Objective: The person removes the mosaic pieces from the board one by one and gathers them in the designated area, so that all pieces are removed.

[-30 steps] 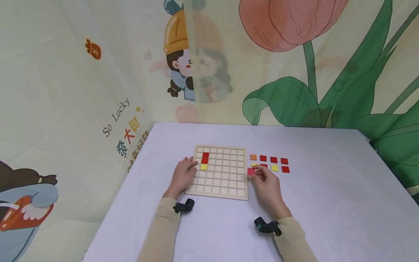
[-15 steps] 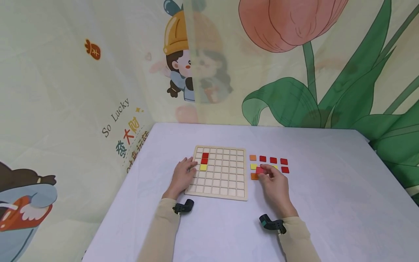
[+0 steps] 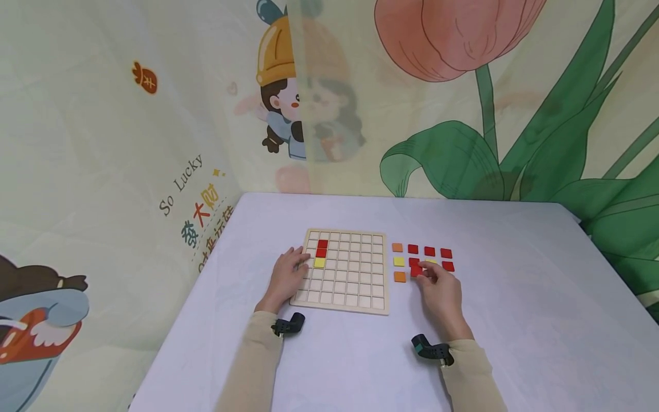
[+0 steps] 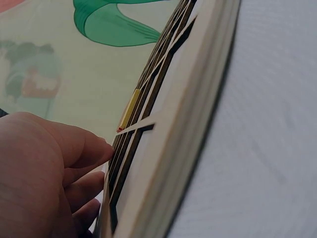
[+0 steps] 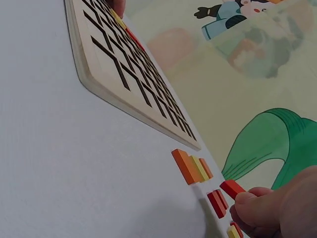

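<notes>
The right hand (image 3: 437, 286) has carried the red tile (image 3: 416, 270) from the grid board (image 3: 346, 303) edge back among the loose tiles (image 3: 429, 252) right of centre, pinching it, seemingly just off the cloth. The left hand (image 3: 288, 274) stays flat, fingers spread, on the board's left edge.

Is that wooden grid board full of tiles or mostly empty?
Mostly empty. The wooden grid board holds only two red tiles and one yellow tile near its left edge; the other cells are bare.

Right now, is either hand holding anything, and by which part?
The right hand pinches a red tile by its near edge, between its fingertips. The left hand holds nothing; it rests on the wooden grid board.
</notes>
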Available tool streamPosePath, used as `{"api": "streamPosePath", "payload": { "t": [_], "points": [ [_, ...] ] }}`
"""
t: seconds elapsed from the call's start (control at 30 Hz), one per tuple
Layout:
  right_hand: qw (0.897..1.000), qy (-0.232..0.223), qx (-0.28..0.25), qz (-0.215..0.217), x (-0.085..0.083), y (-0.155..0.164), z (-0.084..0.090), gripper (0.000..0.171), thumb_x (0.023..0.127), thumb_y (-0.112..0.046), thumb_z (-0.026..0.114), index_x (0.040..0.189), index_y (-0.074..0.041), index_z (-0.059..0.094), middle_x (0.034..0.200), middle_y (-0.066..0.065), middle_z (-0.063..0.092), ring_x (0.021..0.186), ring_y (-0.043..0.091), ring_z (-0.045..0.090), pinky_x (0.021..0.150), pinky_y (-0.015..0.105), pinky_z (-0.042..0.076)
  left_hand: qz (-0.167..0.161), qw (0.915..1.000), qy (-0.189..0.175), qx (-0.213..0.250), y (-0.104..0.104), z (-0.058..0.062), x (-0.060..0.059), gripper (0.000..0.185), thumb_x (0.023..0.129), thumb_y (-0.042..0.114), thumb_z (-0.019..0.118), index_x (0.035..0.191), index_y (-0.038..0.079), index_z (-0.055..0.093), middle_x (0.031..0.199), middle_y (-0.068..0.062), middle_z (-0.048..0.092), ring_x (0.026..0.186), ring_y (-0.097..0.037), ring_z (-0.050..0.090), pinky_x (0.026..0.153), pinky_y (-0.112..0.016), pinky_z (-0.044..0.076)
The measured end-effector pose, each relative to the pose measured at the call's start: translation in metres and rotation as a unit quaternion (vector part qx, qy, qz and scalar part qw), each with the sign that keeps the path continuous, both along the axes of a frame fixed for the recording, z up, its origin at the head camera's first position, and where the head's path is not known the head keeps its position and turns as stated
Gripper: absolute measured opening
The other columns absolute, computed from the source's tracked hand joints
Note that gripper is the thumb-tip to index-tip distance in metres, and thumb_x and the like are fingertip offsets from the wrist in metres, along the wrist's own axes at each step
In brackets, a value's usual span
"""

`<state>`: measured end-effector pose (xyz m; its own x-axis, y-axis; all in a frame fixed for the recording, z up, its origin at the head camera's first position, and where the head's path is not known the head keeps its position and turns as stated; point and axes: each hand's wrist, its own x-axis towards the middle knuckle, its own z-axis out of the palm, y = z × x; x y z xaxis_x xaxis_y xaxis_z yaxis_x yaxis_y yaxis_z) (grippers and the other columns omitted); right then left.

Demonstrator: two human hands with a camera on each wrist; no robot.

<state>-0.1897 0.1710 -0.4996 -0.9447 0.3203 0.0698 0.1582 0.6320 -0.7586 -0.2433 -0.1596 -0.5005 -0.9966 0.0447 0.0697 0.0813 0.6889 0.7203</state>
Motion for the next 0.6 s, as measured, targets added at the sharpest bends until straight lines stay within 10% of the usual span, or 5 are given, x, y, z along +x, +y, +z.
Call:
{"api": "streamPosePath", "payload": {
  "t": [0.6],
  "points": [
    [0.999, -0.022, 0.035, 0.017, 0.0018, 0.0033, -0.0012, 0.036, 0.084, -0.013, 0.065, 0.119, -0.009, 0.058, 0.097, 0.011, 0.059, 0.09, 0.025, 0.051, 0.083, 0.04, 0.05, 0.003, 1.0, 0.003, -0.002, 0.0001, -0.0015, -0.0008, 0.032, 0.091, 0.02, 0.05, 0.121, 0.014, 0.059, 0.141, 0.0, 0.039, 0.136, -0.019, 0.019, 0.114, -0.038, 0.009]
  ]
}}
